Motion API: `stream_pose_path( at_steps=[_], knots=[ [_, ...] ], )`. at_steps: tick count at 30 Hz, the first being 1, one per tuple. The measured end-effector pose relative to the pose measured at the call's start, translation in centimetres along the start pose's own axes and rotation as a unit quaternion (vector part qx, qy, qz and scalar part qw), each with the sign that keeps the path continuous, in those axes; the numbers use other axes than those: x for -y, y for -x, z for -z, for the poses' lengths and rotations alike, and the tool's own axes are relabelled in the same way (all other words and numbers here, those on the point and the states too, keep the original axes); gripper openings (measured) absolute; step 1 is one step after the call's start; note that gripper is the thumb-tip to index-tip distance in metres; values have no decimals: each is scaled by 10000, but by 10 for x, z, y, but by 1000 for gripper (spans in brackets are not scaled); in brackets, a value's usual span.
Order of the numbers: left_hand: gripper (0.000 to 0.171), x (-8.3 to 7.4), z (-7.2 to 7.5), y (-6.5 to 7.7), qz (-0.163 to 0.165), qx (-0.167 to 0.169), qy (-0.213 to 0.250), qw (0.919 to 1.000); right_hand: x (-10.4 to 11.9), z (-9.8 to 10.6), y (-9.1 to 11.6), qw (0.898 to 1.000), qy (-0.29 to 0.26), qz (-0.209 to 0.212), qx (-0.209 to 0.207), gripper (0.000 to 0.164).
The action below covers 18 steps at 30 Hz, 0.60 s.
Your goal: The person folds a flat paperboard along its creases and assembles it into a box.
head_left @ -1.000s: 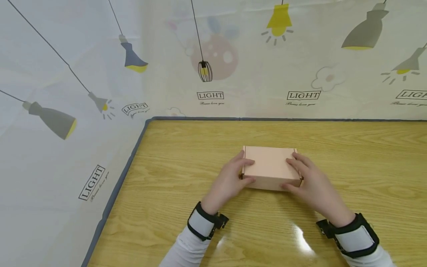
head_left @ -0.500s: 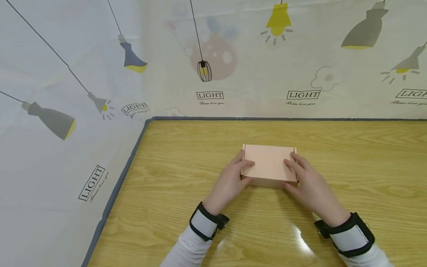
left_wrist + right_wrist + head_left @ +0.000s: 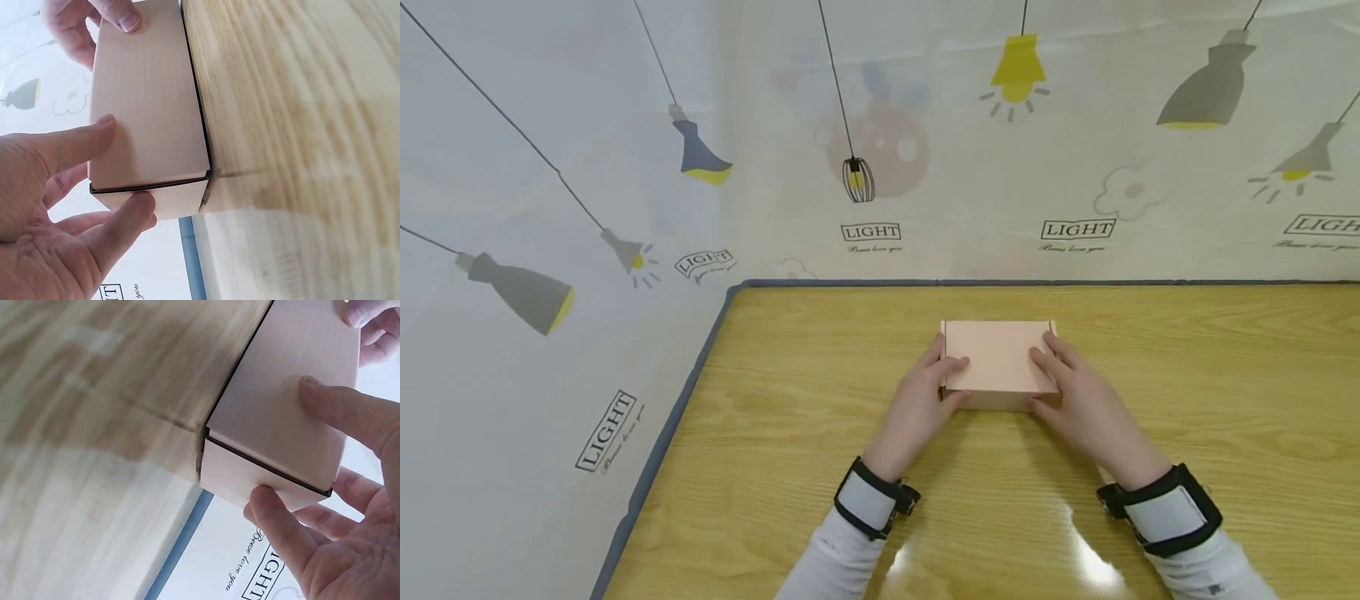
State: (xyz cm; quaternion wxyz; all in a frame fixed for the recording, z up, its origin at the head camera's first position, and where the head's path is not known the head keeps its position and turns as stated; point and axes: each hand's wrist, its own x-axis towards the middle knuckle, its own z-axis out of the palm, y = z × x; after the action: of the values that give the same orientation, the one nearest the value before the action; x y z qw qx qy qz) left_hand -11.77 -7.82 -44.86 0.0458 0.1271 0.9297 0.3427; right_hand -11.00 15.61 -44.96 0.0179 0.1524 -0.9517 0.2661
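A closed pale pink cardboard box (image 3: 1000, 354) lies on the wooden table, its long front side facing me. My left hand (image 3: 916, 408) grips its left end, thumb on the front side and index finger on the lid. At the opposite end my right hand (image 3: 1093, 408) holds it the same way. In the left wrist view the left thumb presses the front face of the box (image 3: 150, 94), and a fingertip touches the end panel. The right wrist view shows the dark seam at the corner of the box (image 3: 275, 381), with the right fingers spread around that end.
The wood-grain table (image 3: 760, 425) meets a pale curtain-like backdrop (image 3: 775, 200) printed with lamps and the word LIGHT along its back and left sides. A dark blue border (image 3: 850, 283) runs along that edge. Both wrists wear black-and-white straps (image 3: 868, 500).
Both hands have slid the box away from me toward the back edge and straightened it slightly. The head view has tilted up a little.
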Motion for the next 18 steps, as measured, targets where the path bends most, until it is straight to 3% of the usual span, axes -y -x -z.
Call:
stream_pose_path(
  at_steps=[11, 18],
  knots=[
    [46, 6, -1, 3, -346, -170, -304, 9988, -2, -3, 3, 9994, 316, 133, -86, 70],
    [55, 8, 3, 1, -212, 66, -193, 9996, -5, -1, 5, 9994, 272, 168, 100, 75]
  ],
)
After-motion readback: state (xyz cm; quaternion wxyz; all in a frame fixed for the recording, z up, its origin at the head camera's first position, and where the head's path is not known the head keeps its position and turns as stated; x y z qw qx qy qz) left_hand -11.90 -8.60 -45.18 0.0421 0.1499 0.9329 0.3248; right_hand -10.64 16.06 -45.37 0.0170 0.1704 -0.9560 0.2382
